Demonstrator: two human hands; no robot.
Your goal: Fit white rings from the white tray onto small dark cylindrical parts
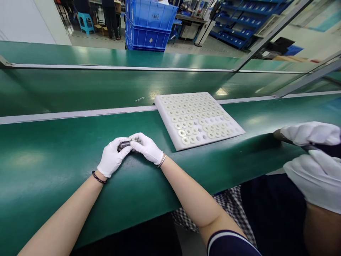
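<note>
My left hand and my right hand, both in white gloves, meet on the green belt. Together they pinch a small dark metal cylinder between their fingertips. A white tray with many round holes lies just beyond and to the right of my right hand. Several of its holes hold white rings; a few holes near the front stand bare.
A co-worker's gloved hands hold a dark part at the right edge of the belt. A second green belt runs behind a metal rail. Stacked blue crates stand on the floor beyond.
</note>
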